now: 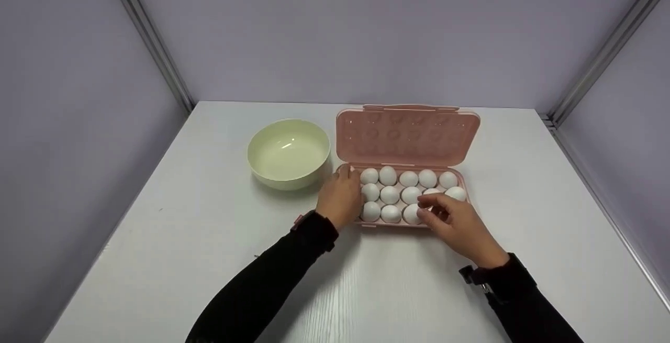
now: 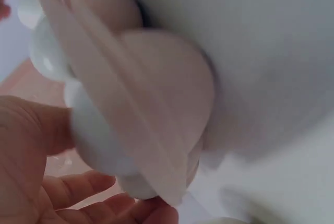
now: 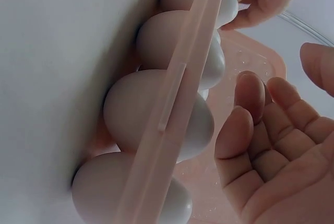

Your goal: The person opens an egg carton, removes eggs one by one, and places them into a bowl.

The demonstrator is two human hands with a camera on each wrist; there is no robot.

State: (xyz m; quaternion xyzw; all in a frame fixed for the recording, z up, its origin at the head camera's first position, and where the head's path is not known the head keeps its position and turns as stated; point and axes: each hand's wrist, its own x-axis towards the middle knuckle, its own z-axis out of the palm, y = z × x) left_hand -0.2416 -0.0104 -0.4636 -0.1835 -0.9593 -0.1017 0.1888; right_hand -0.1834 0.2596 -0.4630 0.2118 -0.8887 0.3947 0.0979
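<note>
A pink egg carton [image 1: 460, 171] lies with its lid raised at the back and several white eggs [image 1: 389, 195] in rows. My left hand [image 1: 340, 199] rests over its left end, fingers relaxed. In the left wrist view its thumb [image 2: 52, 127] is beside a front egg [image 2: 99, 130], with fingertips at the rim; full contact is hidden. My right hand [image 1: 463, 228] is over the front right part, thumb and index apart, partly covering eggs. The right wrist view shows that hand [image 3: 287, 151] holding nothing, its fingers loosely bent above the rim [image 3: 172, 104].
A pale green bowl [image 1: 289, 154], with nothing inside, stands left of the carton, close to my left hand. The white table [image 1: 193, 217] extends around both. Panels [image 1: 335, 34] enclose it at the back and on both sides.
</note>
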